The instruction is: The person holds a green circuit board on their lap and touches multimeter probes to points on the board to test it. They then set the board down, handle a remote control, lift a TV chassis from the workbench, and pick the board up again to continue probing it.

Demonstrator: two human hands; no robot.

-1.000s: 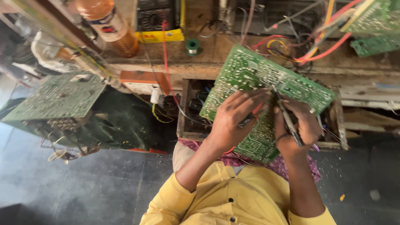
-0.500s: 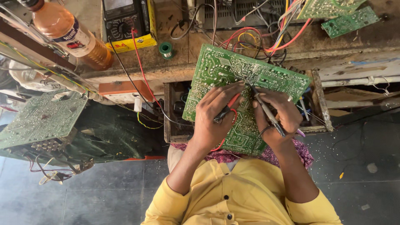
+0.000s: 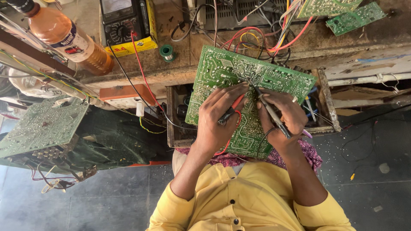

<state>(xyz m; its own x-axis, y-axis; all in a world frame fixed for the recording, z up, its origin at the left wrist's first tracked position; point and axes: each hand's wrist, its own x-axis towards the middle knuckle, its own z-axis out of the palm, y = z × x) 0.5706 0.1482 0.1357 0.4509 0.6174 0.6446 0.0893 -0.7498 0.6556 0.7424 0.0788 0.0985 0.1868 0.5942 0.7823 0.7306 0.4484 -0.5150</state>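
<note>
Both hands have moved their probes inward along the green circuit board [image 3: 239, 85], which leans on the counter [image 3: 180, 51] edge. The left hand [image 3: 220, 122] pinches the red probe [image 3: 233, 107]; the right hand [image 3: 284, 117] grips the black probe [image 3: 267, 107], tips now nearly meeting on the solder side.

Electronics repair workshop, cluttered wooden bench [image 3: 180, 64], analogue multimeter [image 3: 126, 23], solder spool [image 3: 167, 52], tangled wires [image 3: 261, 36], spare circuit boards [image 3: 43, 126]
</note>
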